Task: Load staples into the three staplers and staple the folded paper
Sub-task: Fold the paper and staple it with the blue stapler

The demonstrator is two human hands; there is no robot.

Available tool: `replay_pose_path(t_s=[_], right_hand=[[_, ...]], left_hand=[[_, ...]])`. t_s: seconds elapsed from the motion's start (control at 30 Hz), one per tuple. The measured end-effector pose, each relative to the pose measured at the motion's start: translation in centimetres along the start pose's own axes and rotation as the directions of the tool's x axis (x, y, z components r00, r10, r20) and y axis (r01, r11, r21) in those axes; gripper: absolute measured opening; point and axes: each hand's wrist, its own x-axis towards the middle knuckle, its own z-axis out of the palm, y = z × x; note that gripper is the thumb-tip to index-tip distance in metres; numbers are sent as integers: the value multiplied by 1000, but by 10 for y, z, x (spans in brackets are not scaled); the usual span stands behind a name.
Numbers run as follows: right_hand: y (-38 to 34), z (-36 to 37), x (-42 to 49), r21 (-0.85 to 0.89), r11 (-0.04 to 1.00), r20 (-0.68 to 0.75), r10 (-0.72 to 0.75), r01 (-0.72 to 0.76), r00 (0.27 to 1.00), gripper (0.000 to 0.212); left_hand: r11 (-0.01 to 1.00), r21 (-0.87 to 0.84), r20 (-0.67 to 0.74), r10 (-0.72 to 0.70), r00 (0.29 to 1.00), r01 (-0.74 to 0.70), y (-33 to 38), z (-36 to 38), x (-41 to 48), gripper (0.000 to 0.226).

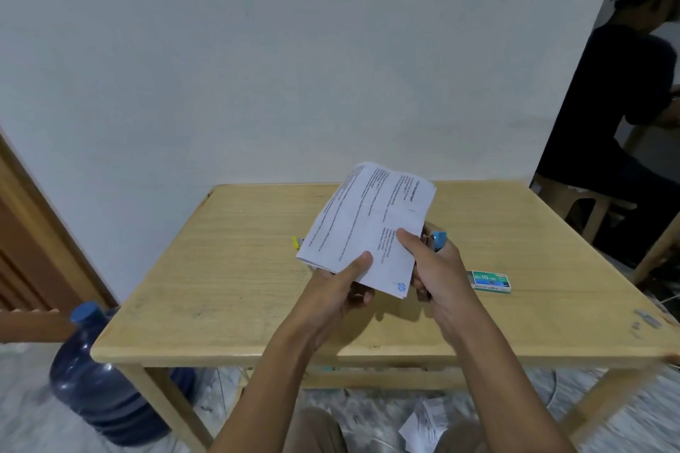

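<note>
Above the wooden table (228, 283) I hold a folded printed paper (368, 221). My left hand (342, 283) pinches its lower left edge, thumb on top. My right hand (434, 268) grips a blue stapler (438, 241) clamped on the paper's right edge, thumb pressing the sheet. A yellow stapler (296, 242) peeks out from behind the paper on the table. A green staple box (491, 281) lies to the right of my right hand. A third stapler is hidden from view.
Loose staple strips (645, 318) lie near the table's right front corner. A blue water jug (99, 375) stands on the floor at the left. Crumpled papers (427, 423) lie under the table. A person (618, 103) sits at the far right.
</note>
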Motion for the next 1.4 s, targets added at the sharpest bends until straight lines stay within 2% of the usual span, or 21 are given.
replay_pose_path(t_s=[0.07,0.17,0.23,0.37,0.43,0.5,0.53,0.6,0.63,0.7,0.77,0.8,0.9,1.0,1.03,1.1,1.13,1.2,1.23,1.3,1.4], right_hand=[[-4,6,3,9,999,43,-40,40,998,11],[-4,12,8,-45,996,81,-79,82,994,18],[-4,14,12,-72,993,71,-90,95,993,20],[-2,14,13,-63,996,61,-62,66,996,29],[1,13,13,-77,996,60,-34,38,998,32],[5,12,15,-88,996,62,-13,18,998,35],[7,10,16,-91,996,61,1,5,998,36],[12,7,21,-96,995,57,36,-30,998,35],[14,6,22,-96,994,56,55,-50,997,36],[19,4,27,-89,992,62,96,-90,993,37],[25,4,34,-52,989,61,141,-138,988,30],[28,5,38,-43,986,58,161,-159,985,25],[34,4,45,-90,974,74,214,-207,974,12],[33,9,52,-339,935,116,152,-105,981,14],[33,12,58,-466,884,137,100,-25,986,14],[36,20,77,-704,697,166,-27,138,986,12],[37,25,87,-797,580,165,-59,168,985,15],[41,36,109,-914,376,129,-85,152,988,43],[40,43,118,-943,301,114,-110,143,987,49],[41,55,134,-964,222,107,-180,146,978,42],[40,65,157,-964,236,72,-211,122,975,41]], left_hand=[[998,-24,-132,54,990,-58,2,-12,3,38],[990,-81,-341,85,936,-120,10,-35,11,45],[987,-93,-469,71,880,-129,21,-56,20,45],[997,11,-660,65,748,-77,41,-99,44,37],[999,43,-728,43,684,-18,42,-118,54,36],[987,130,-802,45,596,99,39,-133,62,55],[951,239,-834,99,544,194,36,-139,64,69],[787,509,-820,320,474,349,30,-142,61,92],[683,627,-760,429,488,375,25,-141,58,96],[459,784,-619,522,586,419,12,-141,56,82],[277,846,-534,456,712,457,4,-144,58,52],[231,854,-520,410,749,466,4,-146,61,42],[196,855,-518,329,790,480,10,-153,71,39],[179,863,-504,341,793,472,7,-162,80,41],[178,867,-498,355,791,466,5,-163,81,42],[174,875,-483,374,792,452,3,-162,82,42],[176,876,-481,374,793,448,2,-162,82,41],[182,875,-484,369,794,448,2,-163,82,41],[180,875,-483,370,794,449,2,-164,83,41],[175,875,-484,369,794,452,2,-164,84,45],[167,871,-491,347,799,462,2,-162,85,54]])
